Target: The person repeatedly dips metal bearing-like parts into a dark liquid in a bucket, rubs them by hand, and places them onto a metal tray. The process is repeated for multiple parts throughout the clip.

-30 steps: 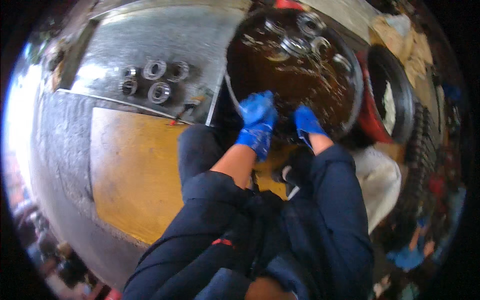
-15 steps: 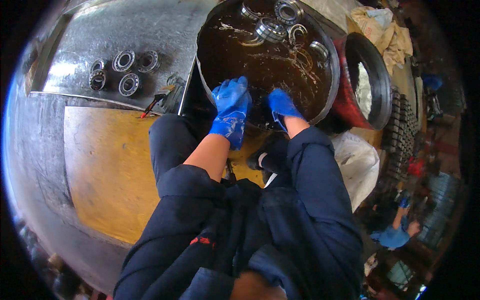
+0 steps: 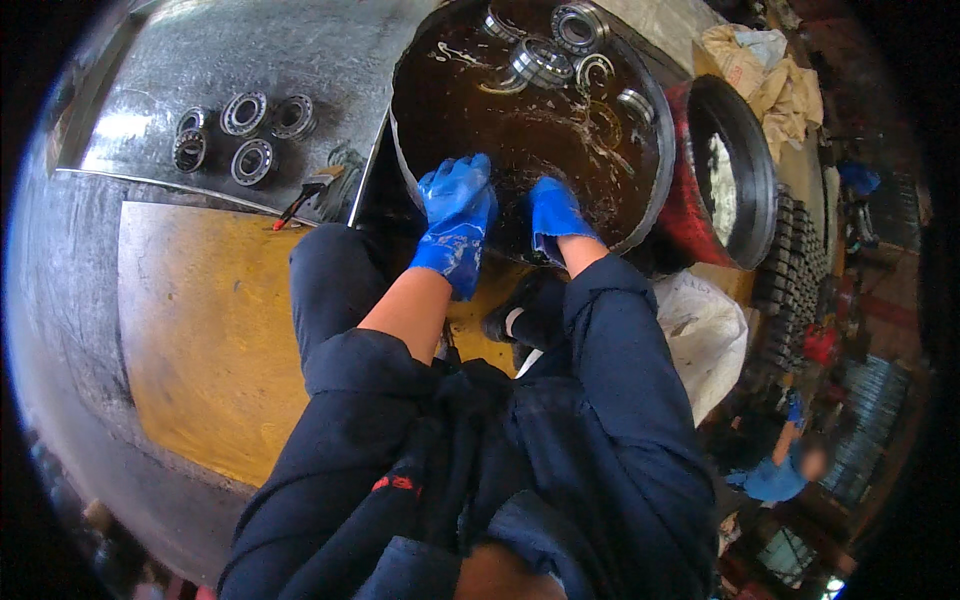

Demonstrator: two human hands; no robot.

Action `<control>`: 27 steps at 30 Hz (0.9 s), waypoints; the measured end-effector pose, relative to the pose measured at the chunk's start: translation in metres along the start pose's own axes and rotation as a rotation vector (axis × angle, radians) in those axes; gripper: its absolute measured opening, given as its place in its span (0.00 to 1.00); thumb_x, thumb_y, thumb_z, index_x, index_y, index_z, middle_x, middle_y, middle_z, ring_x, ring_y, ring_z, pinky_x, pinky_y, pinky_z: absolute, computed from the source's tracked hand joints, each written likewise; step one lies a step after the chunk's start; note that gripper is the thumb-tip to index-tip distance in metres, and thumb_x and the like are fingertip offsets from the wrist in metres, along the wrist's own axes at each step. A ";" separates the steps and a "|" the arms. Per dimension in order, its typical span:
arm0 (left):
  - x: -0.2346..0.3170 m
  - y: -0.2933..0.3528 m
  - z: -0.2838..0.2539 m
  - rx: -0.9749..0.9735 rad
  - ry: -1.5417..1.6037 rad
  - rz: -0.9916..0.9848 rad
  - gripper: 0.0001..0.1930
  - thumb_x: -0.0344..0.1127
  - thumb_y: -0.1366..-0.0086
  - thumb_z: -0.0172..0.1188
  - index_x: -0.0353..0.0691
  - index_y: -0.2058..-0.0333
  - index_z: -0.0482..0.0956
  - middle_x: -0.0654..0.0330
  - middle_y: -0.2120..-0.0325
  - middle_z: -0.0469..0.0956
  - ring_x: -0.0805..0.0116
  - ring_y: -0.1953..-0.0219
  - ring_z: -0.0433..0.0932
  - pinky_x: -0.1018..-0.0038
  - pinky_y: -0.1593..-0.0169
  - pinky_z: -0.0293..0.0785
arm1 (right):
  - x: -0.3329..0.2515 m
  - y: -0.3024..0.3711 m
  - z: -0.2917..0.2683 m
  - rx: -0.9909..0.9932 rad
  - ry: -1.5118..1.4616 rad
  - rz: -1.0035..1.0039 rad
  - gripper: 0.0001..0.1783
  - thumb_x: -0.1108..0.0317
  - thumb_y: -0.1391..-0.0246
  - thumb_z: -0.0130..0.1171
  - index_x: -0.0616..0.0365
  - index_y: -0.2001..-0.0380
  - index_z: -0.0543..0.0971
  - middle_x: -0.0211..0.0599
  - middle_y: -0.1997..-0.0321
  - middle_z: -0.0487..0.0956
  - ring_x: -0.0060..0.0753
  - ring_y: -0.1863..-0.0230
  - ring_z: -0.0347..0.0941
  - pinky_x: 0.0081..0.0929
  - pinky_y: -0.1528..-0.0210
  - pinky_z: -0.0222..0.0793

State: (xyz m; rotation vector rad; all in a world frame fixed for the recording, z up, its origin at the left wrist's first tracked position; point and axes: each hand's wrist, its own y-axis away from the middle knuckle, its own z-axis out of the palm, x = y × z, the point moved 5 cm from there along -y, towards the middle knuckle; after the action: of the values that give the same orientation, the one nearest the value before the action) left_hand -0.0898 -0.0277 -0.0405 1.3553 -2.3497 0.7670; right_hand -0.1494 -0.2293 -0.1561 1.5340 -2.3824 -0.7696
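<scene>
Brown liquid fills the round metal tub in front of me, and both my hands are at its near side in blue gloves. My left hand is at the near left rim, fingers curled together and pointing inward; whatever they hold is hidden beneath the glove. My right hand reaches down into the liquid, which hides its fingers. Toward the far side of the tub, away from my hands, lie several steel bearings and loose bearing rings, partly above the liquid.
Left of the tub, several bearings rest on a metal sheet, with a paintbrush near its edge. A red drum stands right of the tub, above a white sack. Another person is at far right.
My right hand has shifted slightly left and stays low in the liquid, where ripples have changed. My left hand stays at nearly the same place by the rim.
</scene>
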 end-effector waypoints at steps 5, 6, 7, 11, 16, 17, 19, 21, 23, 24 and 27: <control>-0.005 0.000 0.004 -0.075 0.067 -0.057 0.07 0.33 0.42 0.59 0.45 0.65 0.83 0.54 0.68 0.84 0.50 0.60 0.82 0.57 0.58 0.77 | -0.043 -0.014 -0.011 -0.140 0.170 0.105 0.26 0.50 0.35 0.49 0.48 0.40 0.78 0.45 0.36 0.76 0.50 0.34 0.71 0.44 0.34 0.66; 0.003 -0.001 0.002 -0.086 -0.076 0.030 0.09 0.33 0.44 0.59 0.45 0.64 0.83 0.54 0.68 0.84 0.50 0.61 0.82 0.57 0.58 0.77 | -0.049 -0.010 -0.005 -0.313 0.434 -0.055 0.26 0.49 0.35 0.49 0.48 0.40 0.78 0.45 0.36 0.76 0.50 0.34 0.71 0.44 0.34 0.66; 0.005 0.000 0.005 -0.090 -0.069 0.036 0.09 0.33 0.44 0.59 0.45 0.64 0.83 0.54 0.68 0.84 0.50 0.61 0.82 0.57 0.58 0.77 | -0.046 -0.007 -0.008 -0.315 0.432 -0.045 0.26 0.49 0.35 0.49 0.48 0.40 0.78 0.45 0.36 0.76 0.50 0.34 0.71 0.44 0.34 0.66; -0.015 0.003 -0.004 -0.006 -0.049 0.022 0.10 0.33 0.45 0.60 0.44 0.63 0.82 0.54 0.67 0.84 0.51 0.61 0.82 0.57 0.59 0.77 | -0.052 0.023 -0.030 -0.084 0.122 0.011 0.24 0.55 0.35 0.50 0.51 0.40 0.78 0.47 0.37 0.77 0.49 0.36 0.73 0.46 0.35 0.67; 0.000 0.000 0.010 -0.048 -0.028 0.058 0.09 0.33 0.44 0.60 0.44 0.64 0.82 0.54 0.68 0.84 0.51 0.63 0.82 0.58 0.60 0.77 | -0.014 0.016 -0.025 -0.123 -0.023 0.043 0.29 0.60 0.54 0.67 0.48 0.45 0.82 0.45 0.40 0.79 0.56 0.38 0.74 0.44 0.37 0.69; -0.008 0.001 0.018 -0.042 0.110 -0.026 0.09 0.33 0.44 0.61 0.44 0.63 0.82 0.54 0.68 0.83 0.51 0.63 0.82 0.58 0.59 0.77 | -0.015 0.012 -0.015 -0.108 -0.010 0.014 0.29 0.60 0.56 0.69 0.47 0.46 0.84 0.43 0.40 0.80 0.57 0.38 0.74 0.45 0.38 0.69; -0.020 0.004 0.021 -0.037 0.236 -0.118 0.09 0.33 0.44 0.61 0.44 0.63 0.82 0.54 0.69 0.83 0.51 0.63 0.82 0.59 0.59 0.77 | -0.042 -0.002 -0.021 -0.277 0.130 0.147 0.26 0.52 0.36 0.53 0.50 0.40 0.78 0.43 0.34 0.74 0.53 0.32 0.68 0.49 0.33 0.63; -0.004 0.000 0.021 -0.120 0.052 -0.026 0.09 0.34 0.44 0.62 0.44 0.63 0.82 0.55 0.69 0.83 0.52 0.64 0.82 0.59 0.59 0.77 | -0.034 -0.013 -0.003 -0.329 0.346 0.066 0.28 0.47 0.36 0.51 0.49 0.40 0.78 0.41 0.32 0.73 0.52 0.31 0.67 0.49 0.32 0.61; -0.003 0.001 0.013 -0.068 0.000 0.023 0.09 0.34 0.44 0.62 0.45 0.63 0.82 0.55 0.68 0.83 0.52 0.63 0.82 0.59 0.59 0.77 | -0.034 -0.015 -0.003 -0.297 0.262 0.064 0.28 0.48 0.36 0.50 0.49 0.40 0.78 0.42 0.33 0.74 0.51 0.32 0.68 0.47 0.32 0.62; -0.003 0.002 0.008 -0.016 -0.050 0.074 0.09 0.35 0.44 0.62 0.45 0.63 0.82 0.55 0.68 0.83 0.52 0.63 0.82 0.59 0.59 0.77 | -0.031 -0.014 -0.006 -0.247 0.153 0.095 0.28 0.48 0.36 0.50 0.50 0.40 0.78 0.43 0.33 0.74 0.50 0.32 0.68 0.46 0.32 0.63; -0.009 0.002 0.000 0.030 -0.070 0.074 0.09 0.34 0.45 0.62 0.45 0.64 0.82 0.55 0.68 0.83 0.51 0.64 0.82 0.59 0.59 0.77 | -0.025 -0.005 -0.013 -0.147 -0.041 0.067 0.27 0.49 0.36 0.49 0.51 0.40 0.78 0.44 0.34 0.75 0.50 0.33 0.70 0.44 0.33 0.64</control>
State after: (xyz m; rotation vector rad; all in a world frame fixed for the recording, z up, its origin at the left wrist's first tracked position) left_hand -0.0872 -0.0205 -0.0457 1.3341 -2.4640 0.7911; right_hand -0.1288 -0.2127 -0.1455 1.3868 -2.3341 -0.9465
